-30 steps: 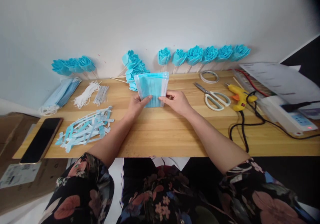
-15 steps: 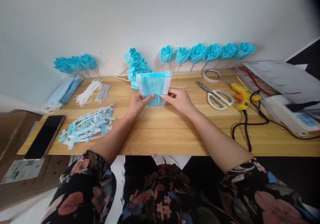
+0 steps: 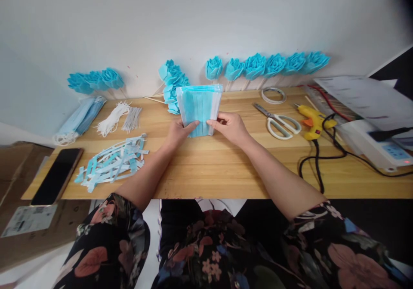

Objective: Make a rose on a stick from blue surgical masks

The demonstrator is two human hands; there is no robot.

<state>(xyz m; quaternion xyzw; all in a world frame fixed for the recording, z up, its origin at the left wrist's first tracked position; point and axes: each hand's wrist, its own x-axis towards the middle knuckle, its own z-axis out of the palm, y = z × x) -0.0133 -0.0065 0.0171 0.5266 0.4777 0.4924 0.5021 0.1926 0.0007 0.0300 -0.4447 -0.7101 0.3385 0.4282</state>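
A stack of blue face masks (image 3: 200,106) with white edges stands roughly upright over the middle of the table, without ear loops that I can see. My left hand (image 3: 180,132) grips its lower left side, thumb across the front and fingers behind. On the lower right side, my right hand (image 3: 231,127) pinches the same stack, its thumb near the left one. Behind the masks lies a bunch of blue mask-cloth flowers (image 3: 172,80) on sticks, partly covered by the stack. The fingers behind the stack are hidden.
Cut strips (image 3: 112,160), white ear loops (image 3: 112,119), thin wires (image 3: 131,120), whole masks (image 3: 80,116) and a phone (image 3: 57,176) lie left. More flowers (image 3: 254,66) lean on the wall. Right are scissors (image 3: 280,123), tape (image 3: 273,95), a yellow glue gun (image 3: 312,120) with cord, and a power strip (image 3: 383,149).
The mask stack tilts slightly more upright, its top edge a little higher in view. Both hands keep nearly the same place and grip.
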